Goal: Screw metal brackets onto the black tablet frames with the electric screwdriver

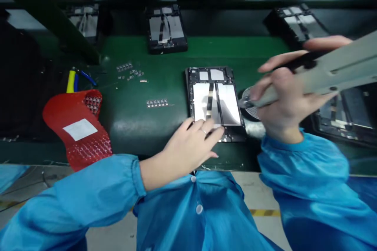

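An opened tablet (216, 102) with black frame, silver inner plates and dark ribbon cables lies in front of me on the green bench. My left hand (191, 145) rests on its near edge, fingers stretched out and a ring on one of them. In my right hand (282, 102) is a pale electric screwdriver (332, 68), held at a slant. Its tip is low, at the right side of the tablet, beside a round dish (252, 112) with a grainy surface. Whether the tip touches anything I cannot tell.
Left of the tablet lie a strip of small parts (157, 103) and loose small pieces (135, 73). A red bubble-wrap bag (78, 133) and yellow-blue pliers (74, 80) are farther left. More opened tablets (167, 29) stand at the back; another (346, 115) is at right.
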### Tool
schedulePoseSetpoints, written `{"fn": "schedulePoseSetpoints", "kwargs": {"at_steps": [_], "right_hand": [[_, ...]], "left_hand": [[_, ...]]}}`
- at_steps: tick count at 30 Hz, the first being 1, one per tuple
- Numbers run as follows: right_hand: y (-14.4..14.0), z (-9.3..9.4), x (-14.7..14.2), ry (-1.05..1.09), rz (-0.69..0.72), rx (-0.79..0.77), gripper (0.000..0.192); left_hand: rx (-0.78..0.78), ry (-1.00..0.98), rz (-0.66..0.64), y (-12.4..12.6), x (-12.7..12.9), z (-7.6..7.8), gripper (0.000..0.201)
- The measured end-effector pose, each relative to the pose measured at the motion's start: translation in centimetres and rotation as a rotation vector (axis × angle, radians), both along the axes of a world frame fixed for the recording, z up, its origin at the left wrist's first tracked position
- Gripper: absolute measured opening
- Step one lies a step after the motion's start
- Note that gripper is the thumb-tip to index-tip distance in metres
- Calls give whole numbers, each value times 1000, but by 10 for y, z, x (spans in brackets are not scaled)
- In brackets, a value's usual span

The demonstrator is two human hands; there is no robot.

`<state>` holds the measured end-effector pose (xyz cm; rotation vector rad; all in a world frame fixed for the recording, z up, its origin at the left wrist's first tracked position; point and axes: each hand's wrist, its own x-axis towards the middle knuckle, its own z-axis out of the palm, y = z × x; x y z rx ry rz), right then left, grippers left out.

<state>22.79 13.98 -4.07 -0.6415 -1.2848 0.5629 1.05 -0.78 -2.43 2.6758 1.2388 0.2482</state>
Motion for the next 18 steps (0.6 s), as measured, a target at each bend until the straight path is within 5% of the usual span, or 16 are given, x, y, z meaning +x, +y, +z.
{"fn": "schedulePoseSetpoints", "kwargs": {"at_steps": [3, 6, 10, 12, 14, 18], "right_hand": [[12, -5, 33, 95, -44, 26, 47], [9, -11, 48, 129, -94, 20, 35], [2, -3, 41, 194, -169, -204, 54], [0, 6, 33, 228, -203, -373, 53], [-3, 12, 30, 223, -227, -436, 54], [-6, 12, 38, 130, -256, -415, 66]], "left_hand": [[132, 93, -111, 20, 7, -15, 46], [147, 110, -55, 94, 10, -26, 47], [39, -23, 257, 216, 5, -26, 55], [-32, -59, 407, 254, -10, -16, 63], [-81, -121, 535, 269, -37, -1, 87], [-249, -252, 800, 257, -113, 17, 110]]}}
